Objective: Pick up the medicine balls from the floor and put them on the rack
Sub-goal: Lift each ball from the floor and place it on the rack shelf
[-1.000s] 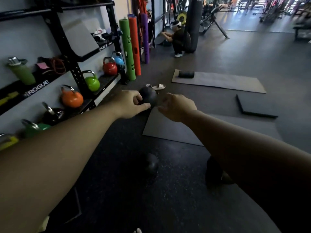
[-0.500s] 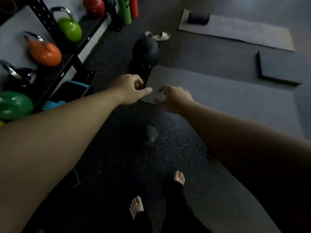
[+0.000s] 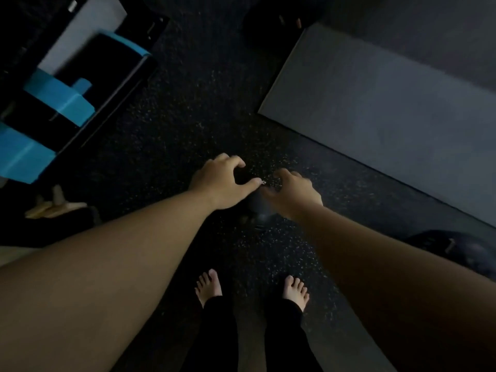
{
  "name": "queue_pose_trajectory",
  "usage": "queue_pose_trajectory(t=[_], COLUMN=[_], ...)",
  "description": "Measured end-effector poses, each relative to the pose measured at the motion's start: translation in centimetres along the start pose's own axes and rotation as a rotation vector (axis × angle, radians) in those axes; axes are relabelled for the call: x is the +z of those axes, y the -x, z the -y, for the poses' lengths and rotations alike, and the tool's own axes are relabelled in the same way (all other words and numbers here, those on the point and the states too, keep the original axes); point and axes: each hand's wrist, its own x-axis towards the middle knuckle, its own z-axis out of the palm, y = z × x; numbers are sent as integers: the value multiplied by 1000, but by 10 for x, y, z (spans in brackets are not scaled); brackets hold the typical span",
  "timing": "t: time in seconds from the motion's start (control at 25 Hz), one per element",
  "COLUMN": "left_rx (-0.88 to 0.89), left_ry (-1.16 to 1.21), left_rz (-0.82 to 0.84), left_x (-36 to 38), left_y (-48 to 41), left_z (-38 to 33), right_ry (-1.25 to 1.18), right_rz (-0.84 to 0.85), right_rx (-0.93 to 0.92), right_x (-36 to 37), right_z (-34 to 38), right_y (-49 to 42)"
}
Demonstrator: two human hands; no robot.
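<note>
1. Bare skin, both arms stretched down toward the floor; our left hand (image 3: 222,183) has fingers curled and thumb out, our right hand (image 3: 292,194) is cupped with fingers loosely spread. The two hands sit close together but not touching.
2. Neither hand is closed on anything that we can make out. Both hover over a small dark medicine ball (image 3: 259,210) that shows between and just below them; whether skin meets the ball we cannot tell, the light is too poor.
3. That ball rests on the black speckled rubber floor (image 3: 174,124), ahead of our bare feet (image 3: 209,288), which stand side by side below dark trouser legs.
4. A second, larger dark ball (image 3: 456,253) lies at the right edge, partly cut off behind our right forearm, near the corner of a grey mat (image 3: 389,108).
5. The mat lies flat, up and to the right of the hands, well apart from them.
6. Upper left: the black frame of the rack (image 3: 128,79), blurred, with bright blue pieces (image 3: 59,95) inside its lower part. What they are we cannot tell.
</note>
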Motion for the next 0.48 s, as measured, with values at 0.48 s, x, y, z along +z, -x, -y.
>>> queue_pose_trajectory(t=[0.48], left_rx=[-330], left_ry=[491], left_rz=[84], left_x=[258], left_y=[-195], left_z=[146], right_ry=[-221], right_rz=[-12], right_rx=[181], right_x=[206], right_z=[-88], right_y=[-239])
